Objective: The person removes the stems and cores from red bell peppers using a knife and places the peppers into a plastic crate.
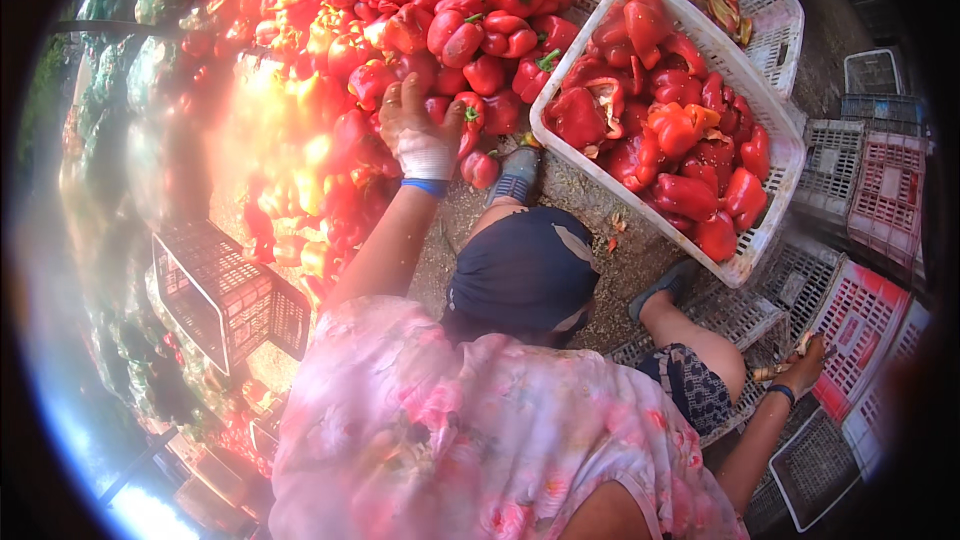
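Observation:
My left hand (418, 140), in a white covering with a blue band at the wrist, reaches to the edge of a big heap of red bell peppers (480, 35). Its fingers are stretched out and apart, with nothing in them. Just beside it lies a red pepper with a green stem (470, 112). Far off to the right, low over stacked crates, my right hand (803, 372) is closed around something pale and small that I cannot make out. A white crate (600, 145) between my hands is loaded with cut red pepper pieces (690, 130).
Behind the white crate stands another pale crate (775, 15) with pepper scraps. Stacked crates (870, 185) line the right side, some red (858, 325). At left, an open crate (225, 290) lies near full green net sacks (100, 180). My foot (515, 172) rests by the heap.

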Tool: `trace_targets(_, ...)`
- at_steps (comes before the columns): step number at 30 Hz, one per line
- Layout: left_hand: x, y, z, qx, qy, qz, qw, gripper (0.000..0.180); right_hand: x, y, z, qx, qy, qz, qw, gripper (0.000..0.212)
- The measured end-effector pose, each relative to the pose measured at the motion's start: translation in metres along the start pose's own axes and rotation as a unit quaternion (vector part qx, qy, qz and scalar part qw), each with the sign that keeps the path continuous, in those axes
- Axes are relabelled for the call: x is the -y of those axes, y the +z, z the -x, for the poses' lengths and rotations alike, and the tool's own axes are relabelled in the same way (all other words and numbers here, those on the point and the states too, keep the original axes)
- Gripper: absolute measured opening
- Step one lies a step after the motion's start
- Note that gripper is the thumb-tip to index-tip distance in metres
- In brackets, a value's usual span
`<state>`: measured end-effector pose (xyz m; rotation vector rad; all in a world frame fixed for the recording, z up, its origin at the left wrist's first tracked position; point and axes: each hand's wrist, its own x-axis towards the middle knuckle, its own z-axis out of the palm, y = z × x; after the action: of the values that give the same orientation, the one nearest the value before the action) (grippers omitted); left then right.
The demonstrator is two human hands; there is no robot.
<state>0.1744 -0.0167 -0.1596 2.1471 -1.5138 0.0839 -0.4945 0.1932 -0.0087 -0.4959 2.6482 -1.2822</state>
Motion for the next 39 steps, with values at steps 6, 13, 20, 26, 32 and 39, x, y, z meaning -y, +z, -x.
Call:
trace_targets(6, 0.117, -0.028, -0.04, 0.218, -0.349, -0.073, 0.909, 0.074, -0.173, -0.099, -0.002, -0.127, 0.167, 0.475, 0.854, 0.082)
trace_targets(13, 0.195, 0.031, -0.042, 0.219, -0.367, -0.061, 0.902, 0.067, -0.222, -0.114, 0.004, -0.096, 0.176, 0.553, 0.808, 0.075)
trace_targets(20, 0.179, 0.02, -0.033, 0.232, -0.414, 0.131, 0.87, 0.053, -0.228, -0.119, -0.099, -0.076, -0.266, 0.42, 0.864, 0.03)
trace_targets(26, 0.12, -0.033, -0.034, 0.212, -0.483, 0.572, 0.629, 0.042, -0.119, 0.007, -0.057, 0.035, -0.335, 0.218, 0.916, 0.043)
trace_targets(32, -0.051, -0.076, -0.043, 0.292, -0.384, 0.675, 0.559, 0.031, 0.162, 0.13, 0.193, 0.279, -0.201, -0.032, 0.938, 0.046)
trace_targets(39, -0.241, -0.113, -0.013, 0.512, -0.149, 0.681, 0.501, 0.029, 0.228, 0.15, 0.253, 0.296, -0.47, -0.119, 0.823, 0.051)
